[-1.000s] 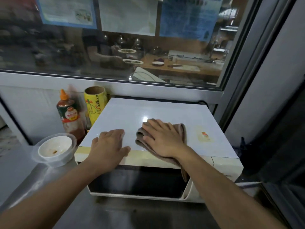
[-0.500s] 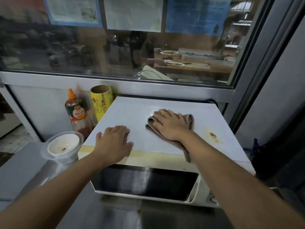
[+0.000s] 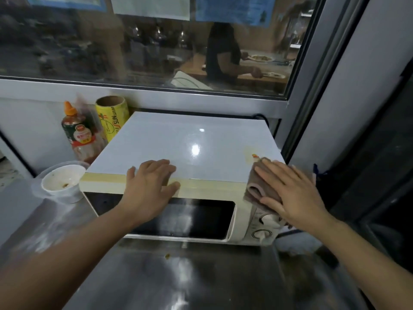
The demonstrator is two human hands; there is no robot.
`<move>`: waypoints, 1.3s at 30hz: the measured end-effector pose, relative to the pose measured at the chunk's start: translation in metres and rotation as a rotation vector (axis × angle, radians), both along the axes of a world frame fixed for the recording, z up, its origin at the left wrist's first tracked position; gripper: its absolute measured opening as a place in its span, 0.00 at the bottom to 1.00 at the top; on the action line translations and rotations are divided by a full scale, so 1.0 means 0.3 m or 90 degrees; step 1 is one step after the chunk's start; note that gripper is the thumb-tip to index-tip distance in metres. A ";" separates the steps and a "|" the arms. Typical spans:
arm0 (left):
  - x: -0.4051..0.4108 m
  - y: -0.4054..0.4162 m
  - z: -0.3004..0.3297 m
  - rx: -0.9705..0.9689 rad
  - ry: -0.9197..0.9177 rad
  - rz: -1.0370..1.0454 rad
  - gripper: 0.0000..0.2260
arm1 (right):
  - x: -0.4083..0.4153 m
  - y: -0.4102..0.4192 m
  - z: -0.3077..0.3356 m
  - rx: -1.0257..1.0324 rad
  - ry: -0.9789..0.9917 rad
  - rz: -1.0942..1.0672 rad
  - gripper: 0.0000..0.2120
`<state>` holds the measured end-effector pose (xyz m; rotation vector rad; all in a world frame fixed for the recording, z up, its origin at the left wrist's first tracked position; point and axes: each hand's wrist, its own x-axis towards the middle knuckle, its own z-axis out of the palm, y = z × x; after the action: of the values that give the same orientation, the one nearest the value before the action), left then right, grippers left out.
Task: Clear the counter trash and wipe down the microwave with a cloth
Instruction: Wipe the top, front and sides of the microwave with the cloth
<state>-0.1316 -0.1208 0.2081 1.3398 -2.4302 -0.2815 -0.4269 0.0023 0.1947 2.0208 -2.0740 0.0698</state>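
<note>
Steel counter (image 3: 201,276): R hand (image 3: 295,195) presses cloth (image 3: 254,186) on microwave (image 3: 178,148)

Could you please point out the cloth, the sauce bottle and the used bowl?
cloth (image 3: 253,186): head view, folded front edge.
sauce bottle (image 3: 77,133): head view, label.
used bowl (image 3: 61,180): head view, inside bottom.

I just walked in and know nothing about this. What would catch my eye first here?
Probably the white microwave in the middle, with a person's two bare hands on it: the right hand presses a brown cloth flat over its front right corner, and the left hand rests on its front edge. To the left, a used white bowl sits on the steel counter, with a sauce bottle behind it.
</note>
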 end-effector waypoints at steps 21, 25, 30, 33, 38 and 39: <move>0.098 0.025 -0.033 -0.090 -0.073 0.021 0.22 | 0.019 0.041 -0.103 -0.152 0.125 -0.032 0.27; 0.219 -0.023 -0.023 -0.098 -0.082 0.062 0.23 | 0.214 -0.065 -0.109 -0.205 0.093 0.007 0.25; 0.357 -0.089 -0.033 -0.103 -0.052 0.085 0.24 | 0.538 -0.260 -0.105 -0.219 0.073 0.068 0.25; 0.421 -0.121 -0.035 -0.100 -0.035 0.081 0.25 | 0.645 -0.333 -0.102 -0.218 0.075 0.106 0.25; 0.486 -0.155 -0.071 -0.062 0.049 0.022 0.29 | 0.479 -0.259 -0.097 -0.209 0.176 0.180 0.26; 0.492 -0.157 -0.083 -0.049 0.076 0.009 0.30 | 0.451 -0.238 -0.097 -0.219 0.180 0.152 0.25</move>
<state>0.0161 -0.1680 0.1833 1.2690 -2.3093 -0.2544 -0.2915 -0.0690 0.1657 1.9253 -1.5281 0.1614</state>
